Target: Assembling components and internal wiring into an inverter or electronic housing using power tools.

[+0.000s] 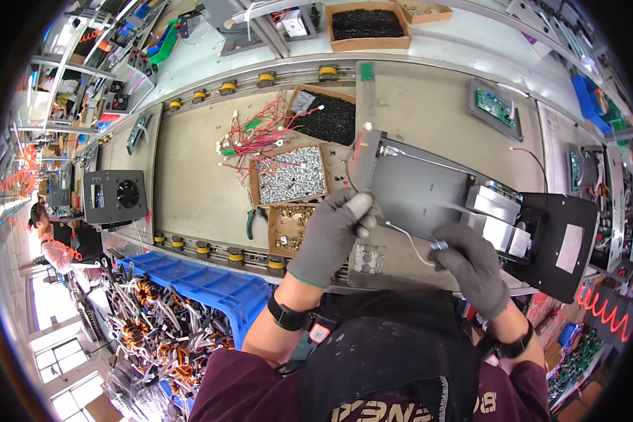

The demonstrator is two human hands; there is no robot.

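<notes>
My left hand (334, 232), in a grey knit glove, is closed in a pinch over the near left corner of an open dark metal housing (418, 186). A thin dark red wire (349, 169) with a white plug runs into its fingers, beside a small brownish piece. My right hand (471, 267), gloved alike, is closed over the housing's near edge. A small silvery metal part (439, 245) shows at its fingertips; its exact kind is unclear. A white wire (409, 238) curves from the housing's edge toward these fingers. Silvery metal blocks (496, 204) sit inside the housing, and a black panel (566, 239) stands at its right.
Left of the housing are a box of silvery screws (288, 174), a box of black screws (327, 118), a box of brass parts (281, 232), red wires (264, 133) and green-handled pliers (252, 223). A blue crate (190, 281) stands nearer. A finned circuit board (496, 105) lies far right.
</notes>
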